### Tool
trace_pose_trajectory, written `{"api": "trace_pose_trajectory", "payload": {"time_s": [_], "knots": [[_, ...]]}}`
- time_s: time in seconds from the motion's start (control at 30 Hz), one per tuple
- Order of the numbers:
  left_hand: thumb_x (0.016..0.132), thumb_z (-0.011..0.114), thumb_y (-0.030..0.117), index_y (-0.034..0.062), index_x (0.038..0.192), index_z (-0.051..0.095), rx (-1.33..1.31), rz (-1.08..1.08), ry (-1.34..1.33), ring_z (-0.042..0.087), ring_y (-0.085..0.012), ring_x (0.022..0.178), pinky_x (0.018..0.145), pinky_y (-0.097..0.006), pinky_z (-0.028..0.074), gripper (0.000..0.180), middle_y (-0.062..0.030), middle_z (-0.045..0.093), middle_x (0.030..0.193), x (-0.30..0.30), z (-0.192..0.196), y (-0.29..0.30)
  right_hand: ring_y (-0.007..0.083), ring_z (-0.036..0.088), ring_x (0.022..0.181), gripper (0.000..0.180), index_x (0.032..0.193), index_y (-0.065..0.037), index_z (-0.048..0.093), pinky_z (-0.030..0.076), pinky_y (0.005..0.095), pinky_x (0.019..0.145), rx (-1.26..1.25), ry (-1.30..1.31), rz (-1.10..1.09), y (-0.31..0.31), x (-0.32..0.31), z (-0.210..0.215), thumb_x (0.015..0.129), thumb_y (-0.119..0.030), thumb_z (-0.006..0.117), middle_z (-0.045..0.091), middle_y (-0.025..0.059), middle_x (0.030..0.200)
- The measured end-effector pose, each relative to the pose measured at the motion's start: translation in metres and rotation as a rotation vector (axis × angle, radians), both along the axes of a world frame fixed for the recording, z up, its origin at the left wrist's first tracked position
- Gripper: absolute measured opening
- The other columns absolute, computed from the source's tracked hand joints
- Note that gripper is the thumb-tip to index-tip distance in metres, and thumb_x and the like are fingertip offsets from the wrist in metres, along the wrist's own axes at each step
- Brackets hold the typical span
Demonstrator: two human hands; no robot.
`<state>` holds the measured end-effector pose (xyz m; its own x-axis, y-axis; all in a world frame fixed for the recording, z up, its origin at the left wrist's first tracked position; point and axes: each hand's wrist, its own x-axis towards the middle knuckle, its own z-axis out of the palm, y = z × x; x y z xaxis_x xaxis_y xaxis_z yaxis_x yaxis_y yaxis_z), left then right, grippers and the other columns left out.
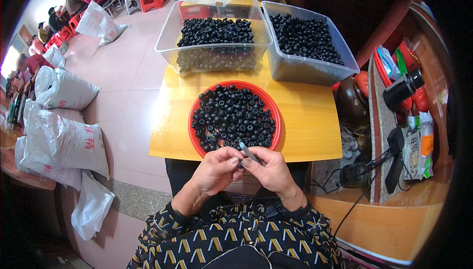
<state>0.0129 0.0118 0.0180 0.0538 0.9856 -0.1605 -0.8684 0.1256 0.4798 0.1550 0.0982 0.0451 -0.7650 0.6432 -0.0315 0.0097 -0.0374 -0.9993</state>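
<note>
Just past the near rim of a red round tray point(279, 121), my two hands meet over the table's front edge. My left hand point(215, 171) pinches a small black piece point(240, 163), mostly covered by the fingertips. A slim grey tool with a pale tip point(249, 151) is gripped between thumb and fingers of my right hand point(272, 173), slanting up and left; its working end is hidden, so its kind is unclear. Many black ring-like beads with holes point(234, 114) fill the tray.
On the yellow table point(310, 131), two clear plastic bins point(170, 47) of black beads stand behind the tray. White sacks point(69, 141) lie on the floor at left. A stone-topped ledge with a black flask point(403, 89) and cables is at right. People sit far left.
</note>
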Motion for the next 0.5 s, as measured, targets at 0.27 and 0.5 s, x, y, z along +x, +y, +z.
{"api": "trace_pose_trajectory", "payload": {"time_s": [0.27,0.5], "knots": [[0.089,0.05,0.023,0.0034,0.106,0.051,0.283,0.169,0.551,0.054,-0.0155,0.069,0.061,-0.028,0.042,0.026,-0.005,0.055,0.082,-0.097,0.065,0.094,0.0047,0.048,0.071,0.018,0.094,0.003,0.059,0.041,0.0207,0.063,-0.048,-0.112,-0.153,0.005,0.016,-0.007,0.085,-0.012,0.057,0.055,-0.0024,0.076],[0.088,0.053,0.022,-0.0025,0.114,0.051,0.004,0.429,1.264,0.057,-0.0133,0.085,0.07,-0.025,0.043,0.035,-0.0074,0.062,0.092,-0.112,0.075,0.09,0.0042,0.047,0.07,0.017,0.093,0.003,0.059,0.04,0.0206,0.062,-0.058,-0.146,-0.204,0.009,0.024,-0.012,0.085,-0.012,0.057,0.055,-0.0028,0.075]]}}
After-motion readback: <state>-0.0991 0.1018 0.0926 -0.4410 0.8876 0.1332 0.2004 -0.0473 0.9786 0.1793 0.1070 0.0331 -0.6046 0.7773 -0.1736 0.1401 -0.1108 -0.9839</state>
